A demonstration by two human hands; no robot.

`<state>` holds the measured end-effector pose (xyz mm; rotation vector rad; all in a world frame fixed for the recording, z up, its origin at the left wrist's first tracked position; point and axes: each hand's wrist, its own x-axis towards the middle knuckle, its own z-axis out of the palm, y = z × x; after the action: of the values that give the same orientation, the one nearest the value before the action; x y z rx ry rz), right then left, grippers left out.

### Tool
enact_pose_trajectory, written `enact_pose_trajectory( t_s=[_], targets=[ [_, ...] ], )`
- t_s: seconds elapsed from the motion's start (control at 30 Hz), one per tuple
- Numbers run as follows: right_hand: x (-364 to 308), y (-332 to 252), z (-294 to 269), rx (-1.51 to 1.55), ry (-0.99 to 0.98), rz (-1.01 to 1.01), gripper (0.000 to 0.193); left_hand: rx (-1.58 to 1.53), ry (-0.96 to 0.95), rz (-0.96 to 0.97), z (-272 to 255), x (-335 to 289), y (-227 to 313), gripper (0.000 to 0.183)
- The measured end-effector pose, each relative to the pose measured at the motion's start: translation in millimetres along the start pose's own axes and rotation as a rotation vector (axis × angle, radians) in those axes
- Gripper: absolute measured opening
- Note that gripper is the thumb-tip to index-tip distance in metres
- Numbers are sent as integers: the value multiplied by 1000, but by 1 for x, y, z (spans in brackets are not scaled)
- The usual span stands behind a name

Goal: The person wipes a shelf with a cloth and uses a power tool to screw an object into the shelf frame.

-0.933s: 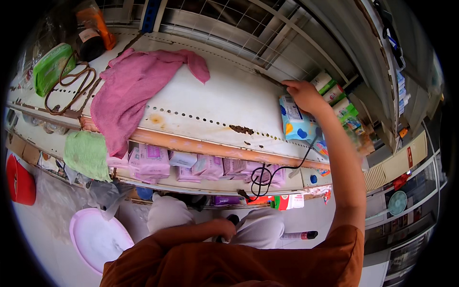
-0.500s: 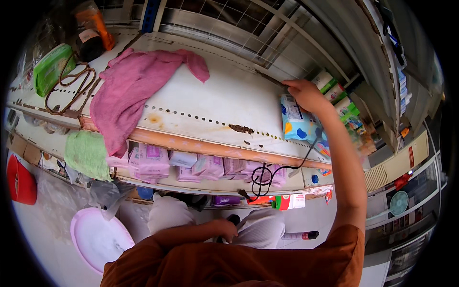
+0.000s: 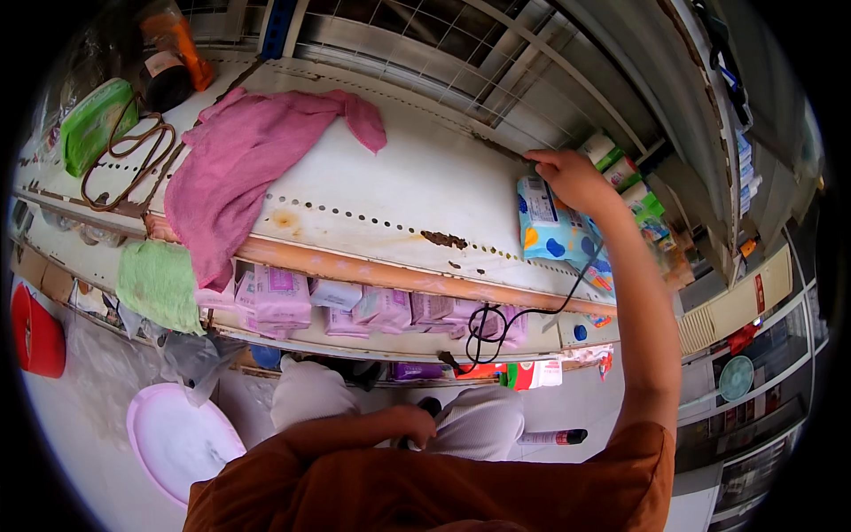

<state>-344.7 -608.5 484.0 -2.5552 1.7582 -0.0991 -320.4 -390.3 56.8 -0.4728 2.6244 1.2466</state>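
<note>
My right arm reaches over the white shelf [image 3: 399, 191]. At the shelf's back right, my right hand [image 3: 574, 180] touches the far end of a blue pack of wipes [image 3: 545, 222], its index finger stretched left toward the back edge. The hand's other fingers are partly hidden. Another colourful pack [image 3: 596, 270] lies nearer the front, partly behind my forearm. Down at my lap, my left hand [image 3: 417, 426] is closed around a black object [image 3: 431, 406], of which only the ends show. A thin black cable [image 3: 532, 310] hangs in loops over the shelf's front edge.
A pink cloth [image 3: 239, 168] drapes over the shelf edge, near a green cloth [image 3: 160, 284]. Pink packages [image 3: 279, 297] fill the shelf below. Green-and-white rolls [image 3: 620, 173] stand right of my hand. A pink-rimmed basin [image 3: 135, 434] and red bucket [image 3: 37, 332] stand lower left.
The whole view shifts very slightly left. My right hand stays by the wipes and my left hand stays at my lap.
</note>
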Motion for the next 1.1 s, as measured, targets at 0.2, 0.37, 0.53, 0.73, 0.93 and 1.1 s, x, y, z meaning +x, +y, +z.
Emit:
enact_pose_trajectory(
  t_s=[0.2, 0.37, 0.53, 0.73, 0.93, 1.1],
  targets=[
    [-4, -6, 24, -84, 166, -198, 31, -20, 42, 5, 2, 1, 5, 55],
    [-6, -9, 16, -174, 140, -91, 30, 18, 1, -44, -6, -7, 11, 53],
    [-6, -14, 30, -49, 187, -226, 31, 19, 24, -45, -8, -13, 14, 51],
    [2, -8, 37, -28, 171, -245, 32, 46, 37, -27, -13, -16, 20, 51],
    [-17, -43, 24, 145, -12, 34, 36, -49, 44, -97, -12, -21, 20, 52],
    [-20, -34, 24, 347, -125, 72, 41, 4, 70, -85, -11, -22, 18, 52]
  ],
)
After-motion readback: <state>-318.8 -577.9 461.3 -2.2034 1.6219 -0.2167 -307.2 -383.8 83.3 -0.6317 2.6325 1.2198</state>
